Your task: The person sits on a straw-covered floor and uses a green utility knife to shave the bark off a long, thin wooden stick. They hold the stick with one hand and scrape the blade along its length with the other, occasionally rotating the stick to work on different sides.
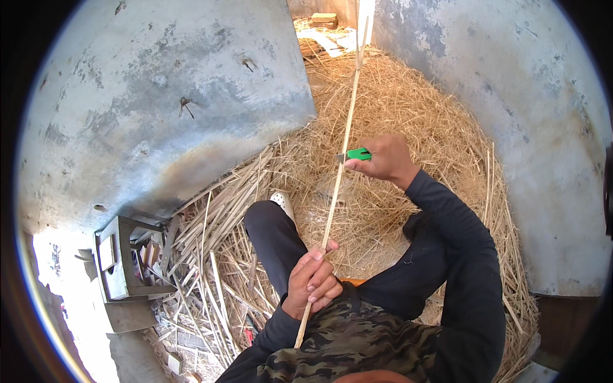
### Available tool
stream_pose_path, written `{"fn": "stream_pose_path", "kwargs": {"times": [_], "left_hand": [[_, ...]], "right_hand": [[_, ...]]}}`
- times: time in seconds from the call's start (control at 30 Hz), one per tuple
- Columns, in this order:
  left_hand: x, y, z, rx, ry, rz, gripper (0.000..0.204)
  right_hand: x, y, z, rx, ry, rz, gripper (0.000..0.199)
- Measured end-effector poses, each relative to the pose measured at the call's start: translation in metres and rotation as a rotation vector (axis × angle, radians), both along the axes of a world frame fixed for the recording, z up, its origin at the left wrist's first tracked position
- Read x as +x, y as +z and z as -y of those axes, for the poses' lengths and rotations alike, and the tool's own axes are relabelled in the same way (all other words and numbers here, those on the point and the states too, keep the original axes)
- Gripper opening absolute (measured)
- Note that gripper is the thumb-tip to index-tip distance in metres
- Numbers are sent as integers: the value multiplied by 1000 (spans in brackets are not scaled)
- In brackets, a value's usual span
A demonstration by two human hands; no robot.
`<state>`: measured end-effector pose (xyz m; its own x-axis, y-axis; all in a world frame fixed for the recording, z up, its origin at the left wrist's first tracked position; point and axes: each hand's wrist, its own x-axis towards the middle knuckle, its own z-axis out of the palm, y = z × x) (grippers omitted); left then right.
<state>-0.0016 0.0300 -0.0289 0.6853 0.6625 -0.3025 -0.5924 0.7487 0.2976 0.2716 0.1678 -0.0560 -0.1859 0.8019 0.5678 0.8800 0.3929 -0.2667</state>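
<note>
A long, thin pale strip (pixel 333 205), bamboo or wood, runs from my lap up toward the bright opening at the top. My left hand (pixel 313 284) is closed around its lower part, just above my camouflage-patterned clothing. Farther up, my right hand (pixel 386 159) grips a green utility knife (pixel 359 154), its short blade pointing left and meeting the strip. The right thumb lies close beside the strip, below the blade. The strip's far end shows faintly against the glare.
Loose straw-like shavings (pixel 383 96) cover the floor ahead. Split strips (pixel 223 204) lie heaped at left, near a small wooden box-like frame (pixel 121 262). Grey weathered walls (pixel 159 76) stand on both sides. A pale clog (pixel 282 203) shows beyond my left knee.
</note>
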Motion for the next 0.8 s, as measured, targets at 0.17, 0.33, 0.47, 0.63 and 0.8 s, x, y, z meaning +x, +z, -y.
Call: {"fn": "stream_pose_path", "kwargs": {"times": [0.17, 0.33, 0.47, 0.63, 0.8], "left_hand": [[0, 4, 8, 8, -66, 28, 28], [1, 10, 18, 14, -179, -40, 26], [6, 8, 13, 131, -256, -137, 33], [6, 7, -1, 281, -205, -285, 32], [-6, 2, -12, 307, -249, -294, 32]], "right_hand": [[34, -15, -32, 59, -90, 73, 73], [109, -11, -71, 93, -387, 92, 72], [145, -17, -76, -31, -500, -20, 72], [107, 22, -67, -734, -252, -878, 71], [133, 22, -52, -1119, 219, -1393, 69]]}}
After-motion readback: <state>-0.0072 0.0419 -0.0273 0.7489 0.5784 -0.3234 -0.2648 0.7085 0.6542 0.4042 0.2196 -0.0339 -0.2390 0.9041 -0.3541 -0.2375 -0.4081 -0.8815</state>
